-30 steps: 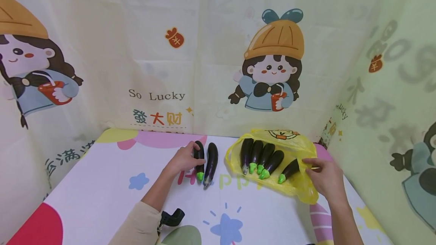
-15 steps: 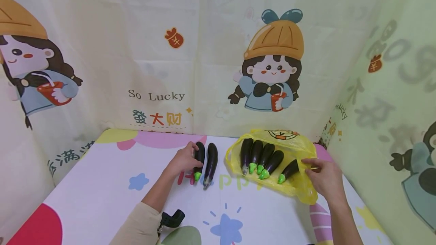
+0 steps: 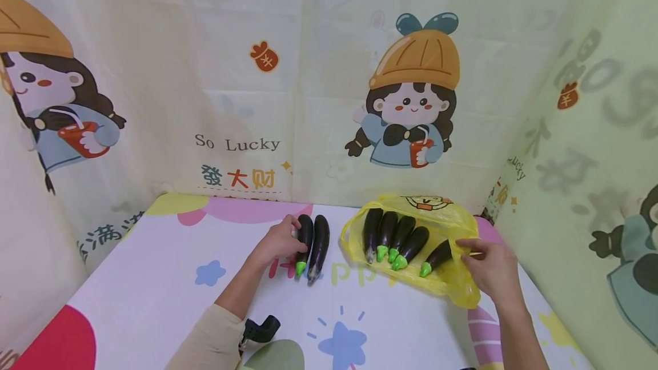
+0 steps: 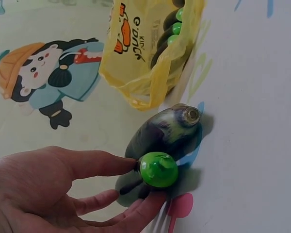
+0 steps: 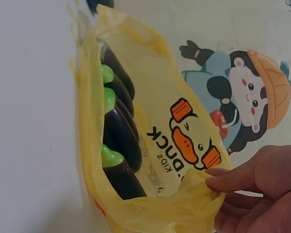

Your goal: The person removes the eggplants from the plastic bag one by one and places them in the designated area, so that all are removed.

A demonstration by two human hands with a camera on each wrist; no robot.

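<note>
My left hand (image 3: 280,240) holds a dark eggplant with a bright green cap (image 4: 158,169), thumb on one side and fingers on the other. Right beside it lies a second eggplant (image 3: 320,247), whose stem end is brownish. To the right, a yellow plastic bag (image 5: 184,102) lies on its side with its mouth facing me. Several eggplants (image 3: 411,248) rest in the bag, most with green caps, one with a pale tip. At the bag's right edge my right hand (image 3: 492,270) pinches the plastic between thumb and fingers, holding the mouth wide.
A white table (image 3: 169,301) with printed stars and letters carries everything. Behind it and at both sides hang pale sheets (image 3: 319,73) with cartoon prints. A black curved strap piece (image 3: 262,329) shows at the left sleeve (image 3: 208,340).
The left hand has shifted the green-capped eggplant slightly, its lower end swinging left and then back, and it now lies close against its neighbour. The right hand and bag stay in place.
</note>
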